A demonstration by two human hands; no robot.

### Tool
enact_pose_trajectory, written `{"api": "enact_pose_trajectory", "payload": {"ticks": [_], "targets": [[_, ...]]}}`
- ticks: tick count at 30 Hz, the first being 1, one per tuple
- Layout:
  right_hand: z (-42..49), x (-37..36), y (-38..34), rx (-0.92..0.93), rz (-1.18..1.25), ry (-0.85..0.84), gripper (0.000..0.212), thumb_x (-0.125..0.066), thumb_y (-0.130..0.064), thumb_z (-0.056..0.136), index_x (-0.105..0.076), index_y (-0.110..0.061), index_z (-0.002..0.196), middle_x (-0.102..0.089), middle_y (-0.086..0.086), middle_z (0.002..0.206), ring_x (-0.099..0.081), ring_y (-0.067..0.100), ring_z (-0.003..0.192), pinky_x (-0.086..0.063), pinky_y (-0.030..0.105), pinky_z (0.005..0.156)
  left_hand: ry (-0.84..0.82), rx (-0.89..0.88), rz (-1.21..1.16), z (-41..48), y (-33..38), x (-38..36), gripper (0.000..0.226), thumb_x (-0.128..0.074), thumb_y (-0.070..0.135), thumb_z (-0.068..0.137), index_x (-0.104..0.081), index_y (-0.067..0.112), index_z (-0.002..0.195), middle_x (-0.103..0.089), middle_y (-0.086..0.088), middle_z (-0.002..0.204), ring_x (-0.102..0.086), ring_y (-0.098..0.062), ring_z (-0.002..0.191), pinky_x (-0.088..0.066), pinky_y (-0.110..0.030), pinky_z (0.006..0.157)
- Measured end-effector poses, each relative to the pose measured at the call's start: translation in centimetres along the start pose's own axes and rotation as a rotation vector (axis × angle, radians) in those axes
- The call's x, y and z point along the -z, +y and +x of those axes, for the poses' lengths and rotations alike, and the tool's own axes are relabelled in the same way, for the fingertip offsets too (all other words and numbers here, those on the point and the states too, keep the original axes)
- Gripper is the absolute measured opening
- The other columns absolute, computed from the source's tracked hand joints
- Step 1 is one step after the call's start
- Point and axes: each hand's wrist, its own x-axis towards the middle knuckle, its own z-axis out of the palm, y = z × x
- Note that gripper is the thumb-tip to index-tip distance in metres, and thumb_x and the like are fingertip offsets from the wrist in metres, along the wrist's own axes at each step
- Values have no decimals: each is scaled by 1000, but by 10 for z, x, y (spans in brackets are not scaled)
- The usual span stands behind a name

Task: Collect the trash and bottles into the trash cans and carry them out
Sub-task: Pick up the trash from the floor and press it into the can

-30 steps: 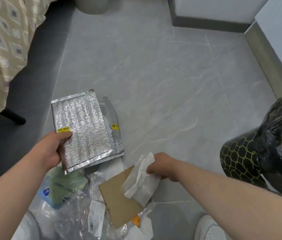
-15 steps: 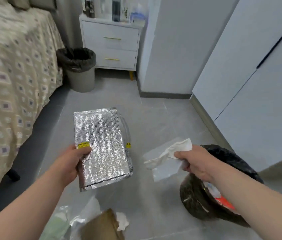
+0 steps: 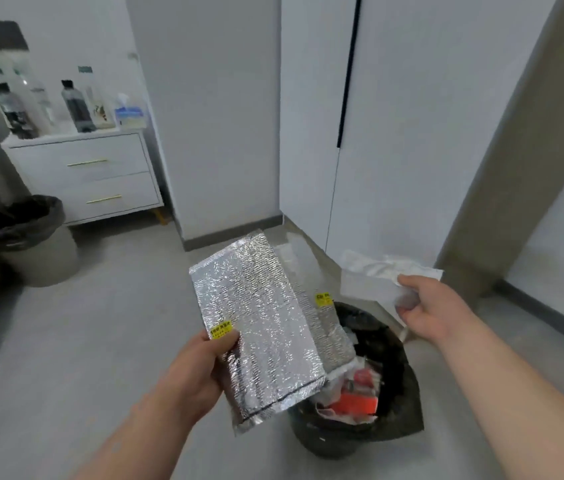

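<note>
While your left hand [image 3: 201,367] grips the silver foil pouch [image 3: 256,327], your right hand [image 3: 429,308] pinches crumpled white tissue [image 3: 374,278] at one o'clock above the black-lined trash can [image 3: 398,410].

The foil bag [image 3: 256,327] is silver with a quilted pattern and yellow stickers [image 3: 221,329]. The tissue [image 3: 377,278] is white. The trash can [image 3: 391,393] has a black liner.

Two trash cans [image 3: 360,434] [image 3: 24,237] — one foil bag [image 3: 256,323], one tissue [image 3: 374,282], two hands [image 3: 201,368] [image 3: 436,310].
</note>
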Motion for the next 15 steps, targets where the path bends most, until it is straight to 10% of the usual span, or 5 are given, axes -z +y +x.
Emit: {"api": "enact_pose_trajectory", "payload": {"ticks": [7, 15], "targets": [[41, 45, 10, -15, 41, 90, 17, -60, 0, 87, -56, -10, 99, -62, 7, 89, -62, 18, 71, -49, 22, 42, 118, 102, 278, 62, -91, -78, 18, -64, -5, 77, -64, -2, 95, -70, -18, 78, -68, -30, 67, -58, -45, 68], [53, 57, 29, -128, 2, -37, 14, -60, 1, 87, -57, -10, 95, -66, 6, 90, -64, 17, 76, -52, 23, 55, 264, -149, 1114, 76, -118, -92, 55, -72, 30, 66, -50, 3, 110, -59, -14, 109, -58, -29, 96, -50, -36, 80]]}}
